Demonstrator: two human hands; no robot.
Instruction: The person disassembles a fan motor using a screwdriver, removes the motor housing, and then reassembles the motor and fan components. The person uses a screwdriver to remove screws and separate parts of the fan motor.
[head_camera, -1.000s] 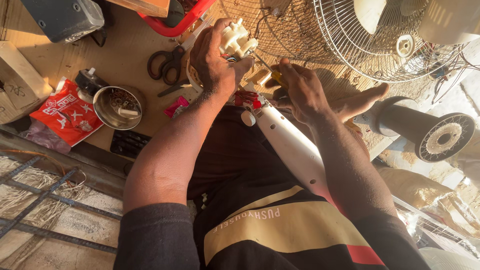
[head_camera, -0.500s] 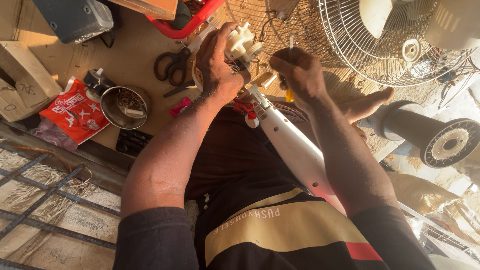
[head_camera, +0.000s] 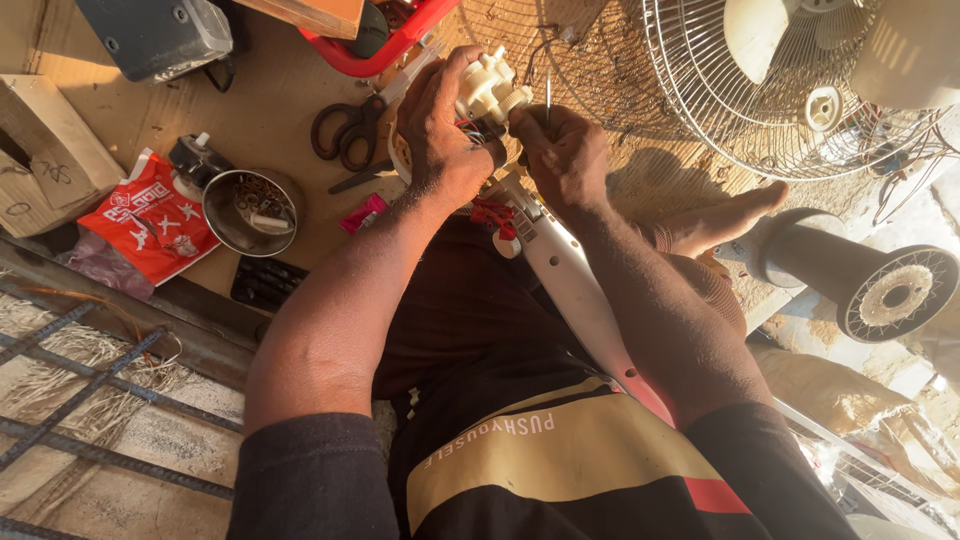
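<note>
Forearms are stretched forward from dark sleeves and brought together over the lap, wrists bent slightly inward. The left hand (head_camera: 440, 135) is curled from the left around a white plastic motor part (head_camera: 492, 90), fingers wrapped over its near side and thumb pressed in close, so the part is gripped firmly and held up above the lap. The right hand (head_camera: 565, 155) is closed around a thin metal tool (head_camera: 548, 100), whose shaft is seen rising upright out of the fist just beside the white part — whether its tip is touching the part cannot be told. Both hands are almost touching at the knuckles. A white tube (head_camera: 570, 285) is seen running from under the hands down across the lap, with red wires (head_camera: 492, 213) bunched at its upper end.

On the wooden board (head_camera: 260, 110) to the left, black-handled scissors (head_camera: 345, 128) are laid near the left wrist, and a metal bowl (head_camera: 252, 212) with small parts is set further left, beside a red packet (head_camera: 145, 220). A wire fan guard (head_camera: 760, 100) is placed beyond the right hand — well apart from it — and a wire spool (head_camera: 880, 290) lies at the right.
</note>
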